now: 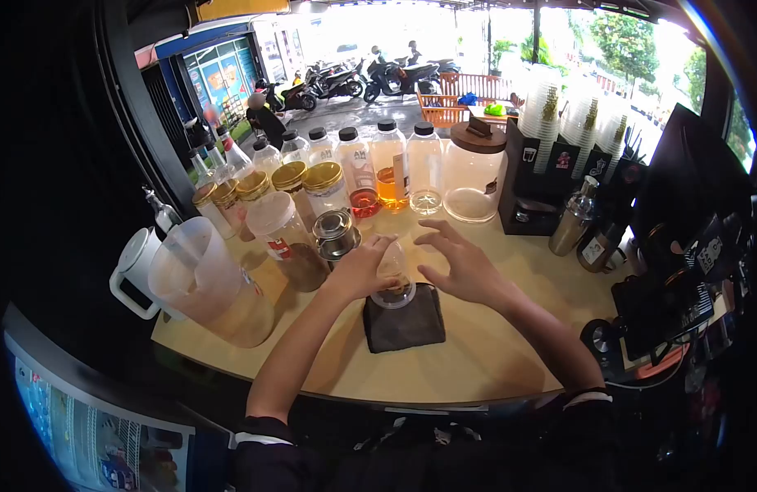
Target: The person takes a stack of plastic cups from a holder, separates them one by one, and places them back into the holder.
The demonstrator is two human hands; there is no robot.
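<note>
A clear plastic cup stands over the back part of a folded dark cloth on the counter. Something brownish shows through its wall, but I cannot make out what. My left hand is closed around the cup's left side, its fingers partly covering it. Just to the right, my right hand is open, thumb and fingers apart and curved toward the cup without holding anything. A metal drip coffee filter sits behind my left hand, near a lidded jar of dark contents.
Left are a large measuring jug and a white pitcher. Gold-lidded jars and black-capped bottles line the back. Right stand a wooden-lidded jar, stacked cups, a metal shaker and a dark screen.
</note>
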